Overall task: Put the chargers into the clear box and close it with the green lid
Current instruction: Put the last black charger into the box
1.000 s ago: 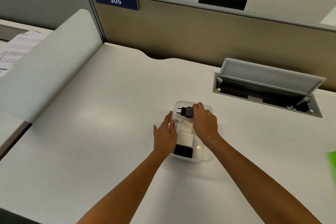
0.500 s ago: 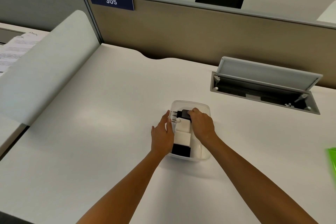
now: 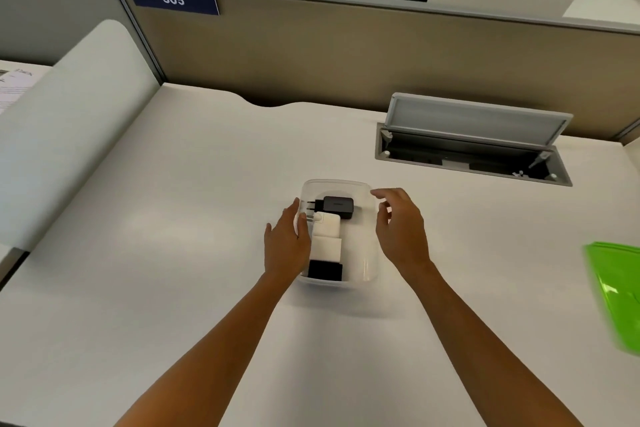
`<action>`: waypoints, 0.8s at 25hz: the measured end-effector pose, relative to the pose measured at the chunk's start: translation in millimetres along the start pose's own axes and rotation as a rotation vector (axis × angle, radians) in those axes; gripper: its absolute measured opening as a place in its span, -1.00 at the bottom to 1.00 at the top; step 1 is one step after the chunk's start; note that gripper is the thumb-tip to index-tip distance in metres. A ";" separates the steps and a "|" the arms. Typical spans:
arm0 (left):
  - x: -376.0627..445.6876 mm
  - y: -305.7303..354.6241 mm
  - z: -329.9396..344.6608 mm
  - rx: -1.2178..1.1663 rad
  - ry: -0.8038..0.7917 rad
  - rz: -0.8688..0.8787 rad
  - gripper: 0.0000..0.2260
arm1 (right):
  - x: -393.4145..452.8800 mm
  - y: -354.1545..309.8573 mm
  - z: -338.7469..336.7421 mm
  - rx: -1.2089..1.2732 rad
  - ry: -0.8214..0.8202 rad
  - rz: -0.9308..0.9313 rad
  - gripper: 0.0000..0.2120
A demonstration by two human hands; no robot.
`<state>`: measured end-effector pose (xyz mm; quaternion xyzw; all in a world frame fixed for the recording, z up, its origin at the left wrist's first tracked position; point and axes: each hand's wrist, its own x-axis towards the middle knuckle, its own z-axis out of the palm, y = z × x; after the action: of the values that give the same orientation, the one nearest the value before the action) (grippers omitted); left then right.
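**A:** Where do I stand with the chargers?

**B:** From my seat I count four in the clear box (image 3: 360, 263): a black charger (image 3: 338, 207) at the far end with its prongs toward my left hand (image 3: 285, 246), two white chargers (image 3: 327, 236) in the middle, and another black one (image 3: 325, 270) at the near end. The box sits on the counter (image 3: 173, 270) between my two hands.

**A:** And the grip on each side?

**B:** My left hand lies flat against the box's left wall, fingers straight, steadying it and closed around nothing. My right hand (image 3: 401, 232) hovers just right of the box, fingers loosely curled and spread, empty.

**A:** The green lid?

**B:** The green lid (image 3: 616, 291) lies well off to the right of my right hand, at the picture's edge, only partly visible. I judge that fetching it is the next job.

**A:** How will it handle?

**B:** I'd guess thin, light, somewhat flexible plastic, so I'd pinch it by an edge near a corner, then press around the rim. The box looks light and smooth-walled; it could skid, so the left hand should brace it. The chargers look rigid and low enough to clear the lid, though I can't be sure.
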<state>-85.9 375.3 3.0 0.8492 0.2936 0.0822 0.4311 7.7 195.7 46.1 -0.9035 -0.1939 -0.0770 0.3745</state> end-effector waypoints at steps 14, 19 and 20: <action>-48.4 125.6 105.9 0.050 -0.173 0.471 -0.58 | -83.5 122.9 -116.3 -0.034 0.254 0.285 -0.74; -65.3 155.0 149.0 0.068 -0.285 0.517 -0.56 | -95.2 180.5 -159.0 -0.202 0.235 0.445 -0.71; -67.5 159.4 155.2 0.067 -0.298 0.519 -0.56 | -95.3 192.7 -166.4 -0.243 0.218 0.486 -0.68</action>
<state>-11.7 158.1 39.6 0.9123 0.0028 0.0544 0.4059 0.3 -74.0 12.1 -0.9480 0.0802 -0.1046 0.2896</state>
